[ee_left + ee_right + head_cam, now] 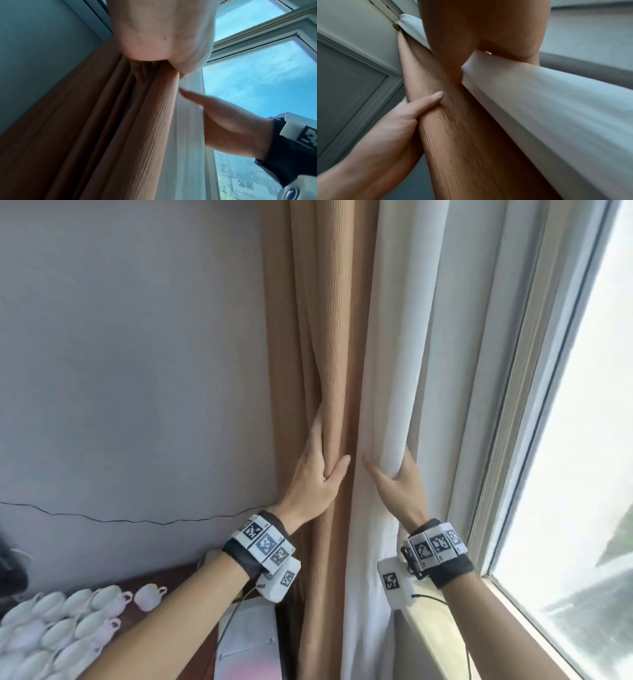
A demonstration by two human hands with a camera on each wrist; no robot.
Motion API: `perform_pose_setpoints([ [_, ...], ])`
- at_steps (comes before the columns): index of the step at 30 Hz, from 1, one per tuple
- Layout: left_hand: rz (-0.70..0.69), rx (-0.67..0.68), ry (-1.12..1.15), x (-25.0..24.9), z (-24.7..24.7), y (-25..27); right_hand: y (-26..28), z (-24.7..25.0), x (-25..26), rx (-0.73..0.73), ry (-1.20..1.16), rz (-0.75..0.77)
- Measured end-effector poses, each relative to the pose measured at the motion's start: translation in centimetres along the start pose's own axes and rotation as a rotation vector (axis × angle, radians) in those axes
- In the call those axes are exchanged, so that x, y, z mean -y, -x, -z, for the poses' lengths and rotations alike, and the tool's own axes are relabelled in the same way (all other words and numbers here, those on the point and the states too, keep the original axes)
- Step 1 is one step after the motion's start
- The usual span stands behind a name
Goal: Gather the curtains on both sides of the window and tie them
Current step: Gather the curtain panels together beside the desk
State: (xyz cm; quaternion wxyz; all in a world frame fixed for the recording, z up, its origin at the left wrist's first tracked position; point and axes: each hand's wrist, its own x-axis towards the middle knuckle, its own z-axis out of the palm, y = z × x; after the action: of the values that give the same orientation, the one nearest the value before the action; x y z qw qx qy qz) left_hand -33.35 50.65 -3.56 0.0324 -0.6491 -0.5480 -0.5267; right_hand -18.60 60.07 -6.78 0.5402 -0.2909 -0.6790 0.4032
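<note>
A tan ribbed curtain (318,337) hangs bunched against the wall, with a white curtain (404,337) to its right next to the window. My left hand (325,467) grips a thick fold of the tan curtain, thumb in front and fingers tucked behind. Beside it, at the same height, my right hand (394,481) grips a fold of the white curtain. The left wrist view shows the tan curtain (120,135) under my left palm and the right hand (223,121) on the white curtain (187,121). In the right wrist view, the left hand (402,121) wraps the tan curtain (462,135) beside the white curtain (556,108).
The window (582,440) and its sill (455,621) run along the right. At lower left, a wooden table carries several white cups (68,621). A white box (246,642) stands by the curtain's foot. A thin black cable (137,520) runs along the grey wall.
</note>
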Motion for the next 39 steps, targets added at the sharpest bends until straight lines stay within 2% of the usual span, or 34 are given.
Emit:
perform_pose_setpoints([
  [4, 0.118, -0.021, 0.111, -1.4, -1.4, 0.0, 0.8, 1.1, -1.0, -0.023, 0.0, -0.018],
  [7, 0.237, -0.014, 0.099, -1.4, -2.2, -0.5, 1.8, 0.6, -1.1, 0.037, 0.061, -0.007],
  [10, 0.311, -0.047, 0.159, -1.4, -2.7, -1.8, 3.2, -0.9, 0.1, 0.242, 0.041, 0.164],
  [11, 0.327, -0.062, 0.169, -1.3, -2.7, -2.3, 3.4, -1.3, 0.3, 0.312, 0.021, 0.172],
  [13, 0.36, -0.118, 0.147, -0.4, -2.0, -3.2, 3.5, -1.2, 0.5, 0.457, 0.024, 0.082],
  [15, 0.371, -0.225, 0.092, 1.0, -0.8, -4.2, 3.3, -0.8, 0.0, 0.506, 0.094, 0.032],
  [16, 0.386, -0.263, 0.073, 1.6, -0.1, -4.5, 3.2, -0.6, -0.4, 0.446, 0.142, 0.043],
  [19, 0.399, -0.26, 0.049, 3.1, 1.7, -5.2, 1.9, -0.4, -0.9, 0.057, 0.269, 0.154],
  [20, 0.405, -0.25, 0.037, 3.5, 2.3, -5.3, 1.0, -0.4, -0.5, -0.029, 0.291, 0.154],
  [23, 0.406, -0.256, -0.012, 4.4, 3.8, -5.4, -2.8, -0.8, 0.1, -0.146, 0.287, 0.099],
  [25, 0.395, -0.252, -0.047, 4.5, 4.7, -5.4, -5.3, -1.6, 0.5, -0.154, 0.209, 0.06],
  [29, 0.411, -0.247, -0.088, 4.9, 6.3, -5.3, -9.1, -3.5, 0.6, -0.072, 0.053, -0.214],
  [32, 0.395, -0.236, -0.11, 5.5, 7.3, -5.5, -10.9, -4.2, -1.4, -0.07, 0.107, -0.336],
  [34, 0.412, -0.223, -0.106, 6.1, 7.8, -5.7, -11.4, -4.6, -2.3, -0.053, 0.081, -0.31],
  [37, 0.432, -0.206, -0.136, 7.2, 8.2, -6.0, -9.8, -5.3, -0.5, -0.055, -0.095, -0.183],
  [39, 0.441, -0.198, -0.158, 7.3, 8.0, -6.2, -8.1, -5.7, 0.6, -0.024, -0.101, -0.097],
])
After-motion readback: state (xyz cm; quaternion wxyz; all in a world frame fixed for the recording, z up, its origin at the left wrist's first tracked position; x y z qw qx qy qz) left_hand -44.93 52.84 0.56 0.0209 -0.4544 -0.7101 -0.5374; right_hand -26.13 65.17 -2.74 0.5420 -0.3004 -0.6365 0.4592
